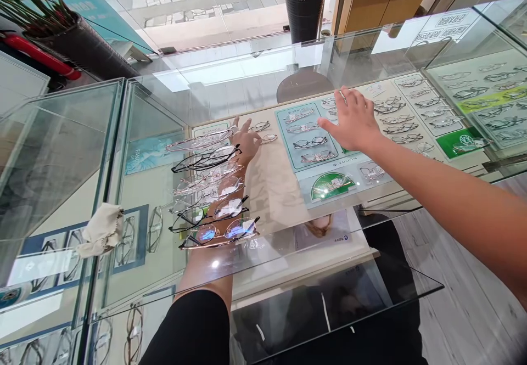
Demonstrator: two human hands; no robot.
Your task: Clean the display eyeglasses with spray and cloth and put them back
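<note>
My left hand (247,139) reaches in under the glass top. Its thumb and index finger pinch the edge of a small pair of thin-rimmed eyeglasses (269,138), while its other fingers point away. Just behind them lies a dark-rimmed pair (259,127). My right hand (353,118) is spread over the glass top (272,255), holding nothing, above the display tray with several frames. A row of eyeglasses (206,159) sits on the glass over my left forearm and partly covers it.
A crumpled beige cloth (102,228) lies on the glass at the left. Display cards (304,181) and a green-marked card (461,142) hold frames inside the case. Beyond the counter are a round stool (303,84), a potted plant (304,11) and a wooden cabinet (370,8).
</note>
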